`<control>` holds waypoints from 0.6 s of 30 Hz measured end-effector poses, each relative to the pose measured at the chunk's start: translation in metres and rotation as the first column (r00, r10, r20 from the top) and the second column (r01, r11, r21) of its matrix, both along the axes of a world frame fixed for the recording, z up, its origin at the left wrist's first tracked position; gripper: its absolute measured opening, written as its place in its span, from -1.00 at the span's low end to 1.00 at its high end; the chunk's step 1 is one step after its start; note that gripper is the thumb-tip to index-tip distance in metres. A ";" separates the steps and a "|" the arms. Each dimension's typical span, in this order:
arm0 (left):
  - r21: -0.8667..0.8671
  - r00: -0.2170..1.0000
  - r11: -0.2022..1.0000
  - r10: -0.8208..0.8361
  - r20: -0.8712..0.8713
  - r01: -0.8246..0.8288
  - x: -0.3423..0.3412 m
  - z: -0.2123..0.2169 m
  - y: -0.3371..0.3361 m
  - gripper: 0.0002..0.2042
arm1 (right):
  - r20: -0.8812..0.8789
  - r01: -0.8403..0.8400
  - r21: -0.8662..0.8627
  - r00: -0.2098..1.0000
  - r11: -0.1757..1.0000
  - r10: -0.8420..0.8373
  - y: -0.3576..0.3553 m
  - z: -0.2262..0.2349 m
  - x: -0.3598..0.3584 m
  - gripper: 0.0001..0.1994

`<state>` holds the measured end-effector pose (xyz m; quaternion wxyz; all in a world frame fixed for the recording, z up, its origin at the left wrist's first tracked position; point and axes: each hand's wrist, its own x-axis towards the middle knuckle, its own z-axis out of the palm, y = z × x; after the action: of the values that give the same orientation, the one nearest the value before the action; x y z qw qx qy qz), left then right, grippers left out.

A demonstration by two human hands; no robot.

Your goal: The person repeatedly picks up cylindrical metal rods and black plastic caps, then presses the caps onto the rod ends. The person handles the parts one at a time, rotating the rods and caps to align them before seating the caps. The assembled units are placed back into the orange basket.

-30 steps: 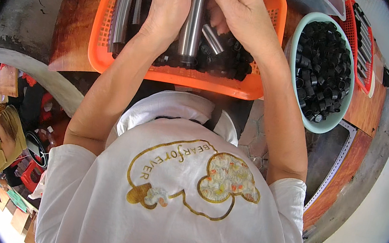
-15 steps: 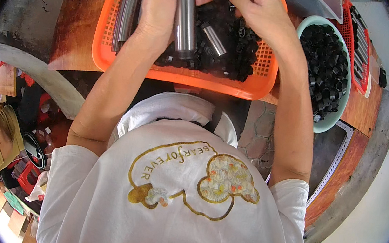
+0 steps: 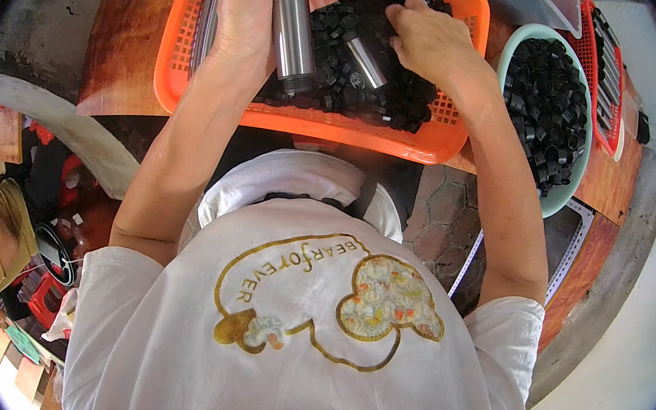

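My left hand (image 3: 244, 23) is closed around a shiny metal tube (image 3: 292, 20) with a dark threaded lower end, held aslant above an orange plastic basket (image 3: 337, 130). Small black plastic rings or caps (image 3: 337, 67) are heaped in that basket. My right hand (image 3: 437, 46) is down at the right part of the heap, its fingers curled together among the pieces. Whatever lies between those fingertips is hidden. A short metal tube (image 3: 365, 62) rests on the black pieces between my hands. More long metal tubes (image 3: 206, 26) lie along the basket's left wall, partly behind my left hand.
A pale green bowl (image 3: 574, 190) full of black rings stands right of the basket on the wooden table (image 3: 132, 33). Behind it sits a red basket (image 3: 584, 44) with metal tubes. A clear plastic bin (image 3: 525, 4) is at the back. Another person (image 3: 0, 238) sits far left.
My right hand has left the upper end of the metal tube and come down onto the black pieces. My left hand has shifted slightly left and up with the tube.
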<state>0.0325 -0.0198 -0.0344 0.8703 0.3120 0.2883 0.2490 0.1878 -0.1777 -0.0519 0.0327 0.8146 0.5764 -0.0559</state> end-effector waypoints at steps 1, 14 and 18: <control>0.002 1.000 1.000 -0.007 0.023 0.007 0.001 0.000 0.000 -0.44 | 0.001 -0.015 -0.059 1.000 0.998 0.015 -0.001 0.001 0.001 -0.74; -0.094 0.997 0.995 -0.047 -0.061 0.041 0.001 0.006 -0.004 -0.45 | -0.288 0.067 0.181 0.958 0.981 -0.012 0.005 0.033 -0.002 -0.74; -0.109 0.995 0.989 -0.099 -0.002 0.098 0.003 0.003 -0.006 -0.48 | -0.865 0.402 0.273 0.500 0.874 0.040 0.006 0.055 -0.013 -0.78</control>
<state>0.0350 -0.0261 -0.0316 0.8963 0.2787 0.2889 0.1885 0.1745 -0.1722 0.0029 -0.4443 0.7236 0.4222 -0.3174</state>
